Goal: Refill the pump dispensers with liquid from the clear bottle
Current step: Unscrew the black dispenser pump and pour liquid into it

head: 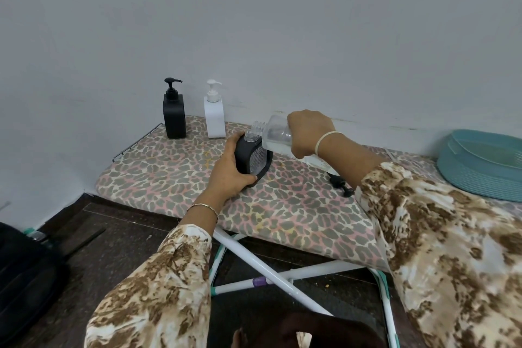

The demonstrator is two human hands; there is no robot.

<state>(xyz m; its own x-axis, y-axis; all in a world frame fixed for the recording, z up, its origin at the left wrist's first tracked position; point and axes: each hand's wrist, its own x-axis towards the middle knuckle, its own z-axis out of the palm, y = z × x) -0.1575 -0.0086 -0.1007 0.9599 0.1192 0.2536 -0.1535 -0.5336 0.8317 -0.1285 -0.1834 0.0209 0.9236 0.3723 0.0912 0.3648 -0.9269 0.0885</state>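
My left hand (229, 169) grips an open dispenser (252, 156) with a black frame and clear body, standing on the leopard-print ironing board (296, 203); its pump is off. My right hand (310, 133) holds the clear bottle (275, 133) tipped on its side, its threaded mouth just above the dispenser's open neck. Some clear liquid lies in the bottle's lower side. A black pump head (340, 182) lies on the board under my right forearm. A black pump dispenser (174, 113) and a white pump dispenser (214, 114) stand upright at the board's far left, against the wall.
A teal plastic basket (480, 164) sits at the right end of the board. The board's white metal legs (271, 268) cross below its near edge. A dark bag (25, 277) rests on the dark floor at lower left. A grey wall rises behind.
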